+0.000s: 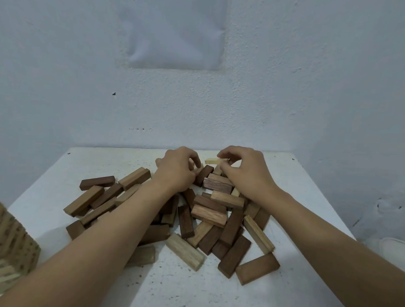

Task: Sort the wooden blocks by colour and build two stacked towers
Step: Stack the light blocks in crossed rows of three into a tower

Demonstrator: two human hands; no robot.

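Centre of the frame, on the table: a heap of wooden blocks [208, 213], light and dark pieces mixed, lying crosswise over and against one another.
Table [310, 187]: white with dark speckles; its far edge meets the wall just above the middle of the frame.
Right hand [244, 173]: over the upper right of the heap, palm down, with the thumb and fingertips pinching one end of a pale block [211, 161].
Pale block: held level and raised clear of the heap, its free end pointing towards the other hand.
Left hand [177, 169]: over the upper middle of the heap, close beside the right one. The fingers are curled down into the blocks, but the back of the hand hides them, so I cannot tell whether they grasp anything.
Forearms: both come in from the lower corners of the frame, and the left one passes over the left part of the heap.
Dark block [97, 182]: at the upper left fringe of the heap, flat on the table.
Light block [184, 251]: at the lower middle edge, lying slantwise.
Brown block [257, 269]: at the lower right edge, flat on its broad face.
Lower left corner: a pale patterned object [7, 245], blurred and cut by the frame edge; what it is cannot be told.
Upper centre: a sheet of paper [176, 30] on the whitish wall [314, 77], with a few printed words at its top.
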